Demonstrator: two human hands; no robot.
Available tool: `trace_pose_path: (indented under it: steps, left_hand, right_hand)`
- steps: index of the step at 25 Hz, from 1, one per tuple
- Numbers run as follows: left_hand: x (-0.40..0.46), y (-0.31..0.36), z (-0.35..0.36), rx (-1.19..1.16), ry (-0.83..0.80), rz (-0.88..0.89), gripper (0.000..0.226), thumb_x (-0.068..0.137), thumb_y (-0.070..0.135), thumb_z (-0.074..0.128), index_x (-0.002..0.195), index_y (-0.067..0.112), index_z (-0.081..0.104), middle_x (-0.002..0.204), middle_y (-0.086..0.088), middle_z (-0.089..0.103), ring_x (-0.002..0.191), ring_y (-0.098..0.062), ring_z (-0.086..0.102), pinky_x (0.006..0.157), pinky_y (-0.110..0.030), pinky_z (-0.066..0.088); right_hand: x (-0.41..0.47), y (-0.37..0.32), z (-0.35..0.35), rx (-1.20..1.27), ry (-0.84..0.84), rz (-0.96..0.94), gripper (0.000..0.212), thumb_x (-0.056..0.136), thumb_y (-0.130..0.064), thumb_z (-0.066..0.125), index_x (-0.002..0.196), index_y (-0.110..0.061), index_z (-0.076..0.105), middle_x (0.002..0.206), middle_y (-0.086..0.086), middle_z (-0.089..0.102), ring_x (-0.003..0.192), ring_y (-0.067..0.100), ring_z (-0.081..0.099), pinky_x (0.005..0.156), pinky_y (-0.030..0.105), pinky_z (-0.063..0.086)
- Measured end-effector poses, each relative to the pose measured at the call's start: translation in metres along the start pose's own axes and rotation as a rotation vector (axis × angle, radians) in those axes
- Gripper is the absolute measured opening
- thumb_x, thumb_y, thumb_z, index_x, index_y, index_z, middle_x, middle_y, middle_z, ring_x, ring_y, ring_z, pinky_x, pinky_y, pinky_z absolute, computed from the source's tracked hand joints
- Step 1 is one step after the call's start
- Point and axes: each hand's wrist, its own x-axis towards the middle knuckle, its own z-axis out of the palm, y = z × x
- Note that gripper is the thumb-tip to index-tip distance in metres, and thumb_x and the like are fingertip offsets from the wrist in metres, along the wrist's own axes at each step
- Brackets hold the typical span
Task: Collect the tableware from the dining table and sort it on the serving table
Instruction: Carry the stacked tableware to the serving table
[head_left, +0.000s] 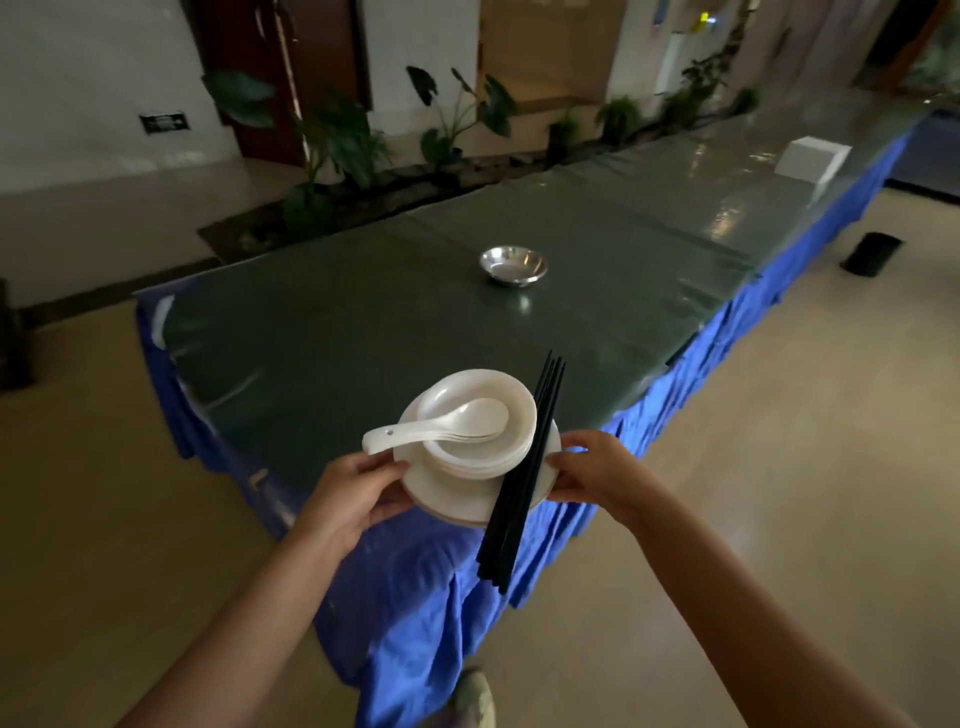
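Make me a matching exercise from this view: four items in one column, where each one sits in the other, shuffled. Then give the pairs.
Items
1. spoons
2. chopsticks
3. steel bowl
4. white box

Places
A. alone in the middle of the green table top
B. far end of the table, near its right edge
C. in the top bowl of the white stack
D. slanted across the right side of the plates, ends sticking out past the rim

Pairs: 1-C, 2-D, 3-A, 4-B
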Motion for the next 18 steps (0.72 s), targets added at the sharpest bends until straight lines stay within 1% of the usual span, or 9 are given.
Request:
trace_pose_path:
  steps: [3,6,8,10,11,13,16,18]
  left_hand:
    - [0.046,0.005,0.019,-0.047,0.073,0.013,0.017,0.085,-0.004,0.056,0.085,0.010,0.065,0.060,-0.003,0.072,0.054,-0.015,0.069,0.047,-0.026,0.056]
    - [0.092,0.018,0.038,-0.064,0.147,0.003,0.017,0.085,-0.004,0.056,0.088,0.011,0.064,0.061,-0.002,0.072,0.056,-0.014,0.069,0.049,-0.027,0.057]
    - [0.115,0.030,0.053,-0.090,0.177,0.000,0.018,0.085,-0.004,0.057,0.090,0.012,0.063,0.070,-0.006,0.073,0.064,-0.018,0.070,0.057,-0.032,0.059]
    - [0.139,0.036,0.065,-0.120,0.250,-0.012,0.018,0.085,-0.003,0.057,0.097,0.010,0.062,0.085,-0.012,0.070,0.076,-0.022,0.068,0.070,-0.039,0.056]
    - [0.149,0.036,0.071,-0.131,0.276,-0.021,0.019,0.086,-0.002,0.057,0.101,0.009,0.060,0.089,-0.013,0.068,0.080,-0.023,0.066,0.074,-0.041,0.053]
    - [0.171,0.031,0.081,-0.159,0.308,-0.049,0.020,0.086,-0.001,0.057,0.105,0.006,0.059,0.093,-0.015,0.067,0.083,-0.024,0.065,0.077,-0.042,0.052]
    - [0.208,0.016,0.096,-0.202,0.379,-0.103,0.020,0.086,0.000,0.058,0.104,0.007,0.060,0.096,-0.014,0.067,0.087,-0.024,0.066,0.078,-0.040,0.053]
    - [0.231,0.005,0.108,-0.224,0.442,-0.127,0.018,0.085,0.001,0.059,0.099,0.012,0.062,0.097,-0.011,0.067,0.090,-0.022,0.066,0.075,-0.037,0.054]
  right_hand:
    - [0.069,-0.016,-0.012,-0.041,-0.064,-0.037,0.015,0.085,0.008,0.049,0.088,-0.003,0.059,0.057,0.011,0.058,0.042,0.011,0.062,0.046,0.025,0.057]
    - [0.135,-0.037,-0.021,-0.113,-0.126,-0.048,0.017,0.085,0.008,0.048,0.090,-0.004,0.059,0.061,0.011,0.056,0.049,0.014,0.059,0.049,0.027,0.057]
    - [0.176,-0.049,-0.026,-0.133,-0.181,-0.053,0.018,0.085,0.008,0.048,0.092,-0.003,0.059,0.064,0.011,0.058,0.048,0.013,0.060,0.049,0.027,0.058]
    - [0.217,-0.058,-0.030,-0.136,-0.204,-0.032,0.019,0.085,0.008,0.048,0.092,-0.006,0.059,0.068,0.011,0.060,0.046,0.010,0.062,0.047,0.026,0.058]
    - [0.234,-0.059,-0.030,-0.143,-0.218,-0.022,0.020,0.085,0.008,0.049,0.091,-0.007,0.060,0.070,0.011,0.061,0.046,0.010,0.064,0.046,0.026,0.057]
    - [0.270,-0.058,-0.032,-0.155,-0.256,0.000,0.020,0.085,0.007,0.051,0.089,-0.010,0.061,0.075,0.010,0.064,0.054,0.013,0.067,0.048,0.026,0.057]
    - [0.325,-0.056,-0.038,-0.204,-0.352,0.052,0.023,0.084,0.004,0.054,0.103,-0.007,0.061,0.087,0.015,0.067,0.071,0.024,0.068,0.055,0.029,0.059]
    - [0.361,-0.052,-0.041,-0.230,-0.418,0.067,0.025,0.085,0.003,0.054,0.107,-0.007,0.060,0.093,0.016,0.066,0.077,0.026,0.068,0.057,0.029,0.060]
